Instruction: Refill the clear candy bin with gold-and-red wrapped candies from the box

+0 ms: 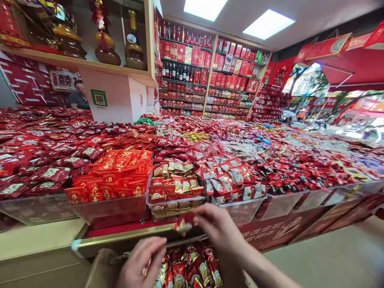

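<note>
My right hand [220, 228] pinches a small red and gold candy packet [184, 225], blurred by motion, in front of a clear plastic bin [177, 206]. That bin holds neat rows of similar red and gold packets [175, 185] with a pale yellow fruit picture. Lower down, my left hand [143, 262] is curled over a cardboard box [100, 268]. A bit of red and gold shows between its fingers; what it is cannot be made out. Loose packets [192, 268] of the same look lie inside the box.
Left of the bin, another bin holds orange-red packets [120, 176]; to its right are white and red packets [229, 178]. A gold-edged counter rail [126, 236] runs below the bins. Shelves [210, 76] of bottles and boxes line the back. A person [79, 96] is at far left.
</note>
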A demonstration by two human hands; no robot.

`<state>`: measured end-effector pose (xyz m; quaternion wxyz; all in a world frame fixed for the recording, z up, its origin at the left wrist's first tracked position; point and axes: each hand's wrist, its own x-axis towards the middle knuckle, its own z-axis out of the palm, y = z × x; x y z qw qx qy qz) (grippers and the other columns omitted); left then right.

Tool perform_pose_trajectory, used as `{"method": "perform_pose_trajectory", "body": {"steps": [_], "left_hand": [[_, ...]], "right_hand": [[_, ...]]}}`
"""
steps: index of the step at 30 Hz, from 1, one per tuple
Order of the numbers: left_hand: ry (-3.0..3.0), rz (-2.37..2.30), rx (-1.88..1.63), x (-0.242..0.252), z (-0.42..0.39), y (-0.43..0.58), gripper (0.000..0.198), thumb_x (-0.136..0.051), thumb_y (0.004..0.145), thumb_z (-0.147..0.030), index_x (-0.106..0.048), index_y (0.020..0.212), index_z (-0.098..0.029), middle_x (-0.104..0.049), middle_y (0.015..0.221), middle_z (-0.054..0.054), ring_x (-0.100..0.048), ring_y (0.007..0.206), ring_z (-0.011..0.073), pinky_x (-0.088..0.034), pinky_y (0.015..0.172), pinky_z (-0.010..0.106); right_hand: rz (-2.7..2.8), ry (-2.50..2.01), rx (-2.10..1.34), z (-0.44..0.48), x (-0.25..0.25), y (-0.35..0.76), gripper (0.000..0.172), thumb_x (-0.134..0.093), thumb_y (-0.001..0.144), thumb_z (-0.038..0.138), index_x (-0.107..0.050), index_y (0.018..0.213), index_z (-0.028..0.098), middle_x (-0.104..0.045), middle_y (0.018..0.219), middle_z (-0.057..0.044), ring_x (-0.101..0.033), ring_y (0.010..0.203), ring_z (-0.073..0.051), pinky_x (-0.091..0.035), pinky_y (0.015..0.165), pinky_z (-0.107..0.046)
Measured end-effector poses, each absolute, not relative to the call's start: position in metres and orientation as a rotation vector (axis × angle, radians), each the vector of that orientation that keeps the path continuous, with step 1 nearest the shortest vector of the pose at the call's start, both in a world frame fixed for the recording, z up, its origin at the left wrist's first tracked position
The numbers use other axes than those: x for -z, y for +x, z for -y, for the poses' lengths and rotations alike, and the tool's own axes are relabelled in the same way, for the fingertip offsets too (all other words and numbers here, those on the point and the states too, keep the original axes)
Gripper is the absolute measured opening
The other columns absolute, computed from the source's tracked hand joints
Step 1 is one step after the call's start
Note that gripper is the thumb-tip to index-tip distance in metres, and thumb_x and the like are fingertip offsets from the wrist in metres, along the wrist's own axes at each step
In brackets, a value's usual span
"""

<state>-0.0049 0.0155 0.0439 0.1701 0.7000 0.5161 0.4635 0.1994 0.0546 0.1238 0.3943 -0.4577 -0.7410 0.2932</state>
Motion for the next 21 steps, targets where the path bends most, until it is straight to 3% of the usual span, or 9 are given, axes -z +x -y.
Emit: {"method": "perform_pose_trajectory", "body": {"steps": [2, 6, 13, 21], "left_hand": [[2.365, -1.524, -1.264, -0.088, -0.046, -0.015, 0.023, -0.048, 0.078, -0.027, -0.06, 0.099, -0.027, -0.067, 0.1, 0.002, -0.058, 0.095, 0.0177, -0.04, 0.093, 0.036], [2.619, -1.786, -0.677, -0.145, -0.105, -0.01, 0.034, -0.035, 0.082, -0.02, -0.051, 0.112, -0.021, -0.059, 0.118, 0.006, -0.053, 0.106, 0.0169, -0.041, 0.091, 0.031], [2.553, -1.947, -0.269, -0.157, -0.142, 0.012, 0.032, -0.038, 0.076, -0.017, -0.061, 0.097, -0.026, -0.069, 0.094, 0.011, -0.063, 0.084, 0.0288, -0.048, 0.064, 0.039], [2.549, -1.93, -0.169, -0.159, -0.146, 0.007, 0.028, -0.039, 0.073, -0.018, -0.063, 0.082, -0.029, -0.069, 0.084, 0.006, -0.062, 0.077, 0.0243, -0.043, 0.058, 0.032]], "right_hand": [[1.997, -1.191, -0.335, -0.085, -0.162, 0.201, 0.016, -0.048, 0.078, 0.022, -0.063, 0.082, 0.018, -0.066, 0.079, -0.004, -0.055, 0.075, -0.014, -0.039, 0.071, -0.025], [2.308, -1.425, 0.056, -0.141, -0.191, 0.189, 0.019, -0.047, 0.078, 0.019, -0.065, 0.084, 0.018, -0.067, 0.081, -0.006, -0.056, 0.08, -0.018, -0.037, 0.07, -0.026], [2.462, -1.525, -0.004, -0.17, -0.173, 0.17, 0.021, -0.051, 0.071, 0.019, -0.067, 0.084, 0.022, -0.069, 0.08, -0.005, -0.059, 0.076, -0.017, -0.038, 0.061, -0.023], [2.629, -1.459, -0.178, -0.171, -0.179, 0.17, 0.021, -0.054, 0.066, 0.017, -0.067, 0.081, 0.021, -0.069, 0.078, -0.002, -0.06, 0.071, -0.014, -0.038, 0.056, -0.019]]}}
